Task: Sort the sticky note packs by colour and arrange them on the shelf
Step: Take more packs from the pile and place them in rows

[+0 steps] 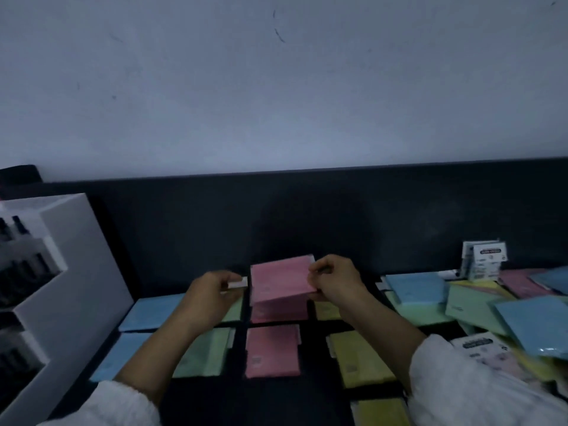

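Dark shelf [276, 401] with blue, green, pink, yellow sticky note packs [272, 352]

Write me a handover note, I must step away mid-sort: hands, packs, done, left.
Left hand pinches a small white piece, unclear what.
Right hand pinches the pink pack, held tilted over the pink column.
Done: blue column, green column, pink column and yellow column started on the shelf.
Left: set this pack down, then sort the mixed heap at right.
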The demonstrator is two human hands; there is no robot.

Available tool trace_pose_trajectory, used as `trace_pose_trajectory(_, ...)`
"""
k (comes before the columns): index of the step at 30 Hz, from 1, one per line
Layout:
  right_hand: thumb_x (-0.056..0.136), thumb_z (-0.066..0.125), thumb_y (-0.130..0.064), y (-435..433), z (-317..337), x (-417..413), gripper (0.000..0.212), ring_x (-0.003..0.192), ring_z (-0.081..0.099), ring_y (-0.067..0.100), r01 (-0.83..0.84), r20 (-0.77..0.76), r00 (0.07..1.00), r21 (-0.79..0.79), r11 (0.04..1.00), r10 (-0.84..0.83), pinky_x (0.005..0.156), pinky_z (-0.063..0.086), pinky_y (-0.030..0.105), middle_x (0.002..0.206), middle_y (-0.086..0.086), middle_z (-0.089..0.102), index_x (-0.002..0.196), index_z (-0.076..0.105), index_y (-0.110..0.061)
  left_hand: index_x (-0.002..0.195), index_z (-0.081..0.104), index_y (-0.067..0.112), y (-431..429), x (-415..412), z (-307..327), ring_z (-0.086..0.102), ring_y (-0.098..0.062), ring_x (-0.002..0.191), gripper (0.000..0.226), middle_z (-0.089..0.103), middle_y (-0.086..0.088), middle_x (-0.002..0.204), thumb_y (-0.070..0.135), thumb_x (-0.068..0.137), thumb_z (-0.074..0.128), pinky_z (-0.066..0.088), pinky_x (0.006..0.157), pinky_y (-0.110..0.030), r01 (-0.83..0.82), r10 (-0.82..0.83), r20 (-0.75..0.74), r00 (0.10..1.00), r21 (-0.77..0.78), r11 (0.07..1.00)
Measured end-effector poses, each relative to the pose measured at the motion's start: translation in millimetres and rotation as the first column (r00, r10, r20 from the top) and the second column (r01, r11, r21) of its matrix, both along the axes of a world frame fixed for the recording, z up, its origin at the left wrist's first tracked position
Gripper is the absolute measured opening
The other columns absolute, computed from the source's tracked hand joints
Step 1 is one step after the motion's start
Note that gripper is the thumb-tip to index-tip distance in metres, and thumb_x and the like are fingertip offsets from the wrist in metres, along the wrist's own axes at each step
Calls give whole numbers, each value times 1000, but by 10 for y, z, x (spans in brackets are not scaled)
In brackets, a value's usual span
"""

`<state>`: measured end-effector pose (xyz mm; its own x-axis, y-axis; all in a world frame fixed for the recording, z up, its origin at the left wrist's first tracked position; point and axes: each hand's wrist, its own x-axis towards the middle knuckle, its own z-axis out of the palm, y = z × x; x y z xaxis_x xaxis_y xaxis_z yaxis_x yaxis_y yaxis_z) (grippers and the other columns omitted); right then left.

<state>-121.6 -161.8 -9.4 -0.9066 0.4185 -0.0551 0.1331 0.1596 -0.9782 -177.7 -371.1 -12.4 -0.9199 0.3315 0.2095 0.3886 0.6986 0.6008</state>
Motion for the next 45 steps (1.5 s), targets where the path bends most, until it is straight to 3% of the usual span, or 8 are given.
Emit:
trace_pose_trajectory(5, 87, 56, -8, -233, -127, -229, 10, 88, 64, 27, 153, 30, 986, 222, 963, -163, 80, 57, 42, 90, 8, 64, 82, 65, -11, 128, 51, 25, -436, -149, -251, 39, -11, 129, 51, 43, 5, 140, 37, 81, 67, 28, 108, -20, 190, -164, 105, 981, -329, 925)
trace_pose_trajectory(7, 89, 50, -12, -318, -178, -236, 17, 95, 63, 27, 145, 67, 980, 397, 906, -186, 81, 52, 32, 99, 11, 67, 91, 67, -8, 133, 44, 30, -531, -154, -314, 30, -11, 134, 57, 34, 7, 146, 40, 81, 66, 24, 112, -24, 263, -214, 164, 963, -392, 882)
trace_pose_trajectory(13, 90, 51, -23, -533, -283, -152, 30, 120, 37, 29, 2, 119, 976, 836, 548, -185, 95, 42, 37, 133, 7, 39, 118, 59, -16, 137, 39, 34, -656, -188, -400, 22, -13, 139, 66, 20, 6, 153, 44, 79, 67, 18, 114, -23, 366, -333, 154, 930, -411, 835)
trace_pose_trajectory(17, 94, 46, -22, -718, -356, -141, 31, 125, 38, 28, -173, 193, 981, 848, 501, 11, 101, 40, 35, 140, 5, 41, 121, 60, -14, 137, 38, 31, -667, -208, -425, 21, -12, 140, 65, 19, 5, 154, 41, 81, 67, 17, 110, -17, 412, -373, 176, 911, -369, 833)
trace_pose_trajectory(21, 95, 40, -30, -865, -528, -135, 32, 111, 51, 29, -269, 296, 955, 849, 454, 12, 96, 41, 37, 117, 10, 58, 109, 63, -11, 137, 38, 28, -672, -199, -435, 29, -10, 136, 63, 27, 7, 151, 37, 82, 67, 21, 106, -15, 431, -379, 218, 900, -305, 849)
trace_pose_trajectory(35, 94, 44, -38, -799, -479, -62, 36, 109, 50, 30, -229, 260, 966, 835, 499, 9, 98, 42, 37, 116, 13, 55, 105, 61, -8, 138, 38, 27, -579, -89, -278, 31, -9, 133, 58, 32, 5, 148, 39, 86, 61, 24, 103, -15, 431, -428, 69, 901, -254, 866)
trace_pose_trajectory(37, 93, 47, -37, -739, -404, -18, 37, 118, 46, 29, -198, 235, 972, 815, 544, 2, 99, 42, 35, 125, 12, 51, 114, 60, -8, 134, 43, 28, -484, -37, -207, 35, -4, 127, 51, 38, 8, 143, 37, 86, 60, 25, 94, -11, 475, -485, 9, 874, -222, 852)
trace_pose_trajectory(45, 93, 52, -32, -159, -99, 510, 44, 127, 43, 28, -42, 139, 980, 838, 544, -139, 107, 35, 31, 137, 10, 46, 133, 49, -14, 133, 46, 27, 121, 194, -94, 35, -7, 131, 53, 38, 7, 144, 43, 84, 61, 22, 106, -14, 591, -631, -105, 769, -261, 763)
